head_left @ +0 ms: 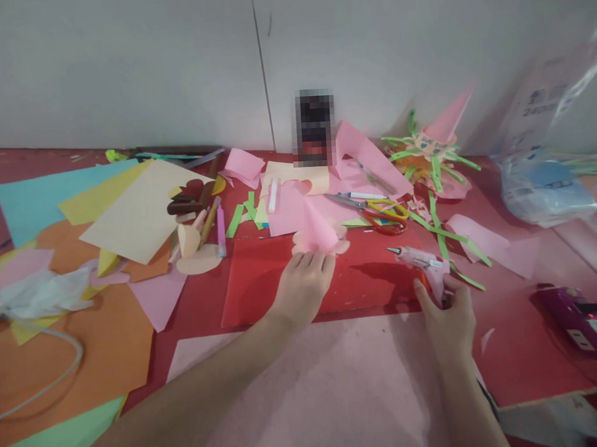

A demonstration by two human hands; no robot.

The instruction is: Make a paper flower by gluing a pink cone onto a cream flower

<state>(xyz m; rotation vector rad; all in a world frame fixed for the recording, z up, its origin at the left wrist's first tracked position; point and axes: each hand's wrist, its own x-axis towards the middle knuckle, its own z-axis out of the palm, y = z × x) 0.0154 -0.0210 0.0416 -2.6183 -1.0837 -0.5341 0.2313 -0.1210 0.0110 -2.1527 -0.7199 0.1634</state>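
On the red board (251, 279) stands a pink paper cone (319, 228), with cream scalloped paper petals (340, 246) around its base. My left hand (304, 286) is closed at the cone's near side; its fingertips are partly hidden behind the paper. Off to the right, my right hand (448, 316) grips a pink glue gun (428, 260) by its handle. The gun's metal nozzle points left toward the cone, apart from it. Scissors (378, 212) with yellow and red handles lie just beyond the board.
Coloured paper sheets (132, 212) cover the left side. A finished-looking pink cone (446, 122) with green strips stands back right. A purple power strip (578, 319) and a clear plastic bag (547, 190) sit at right; a white cable (78, 358) curves at left.
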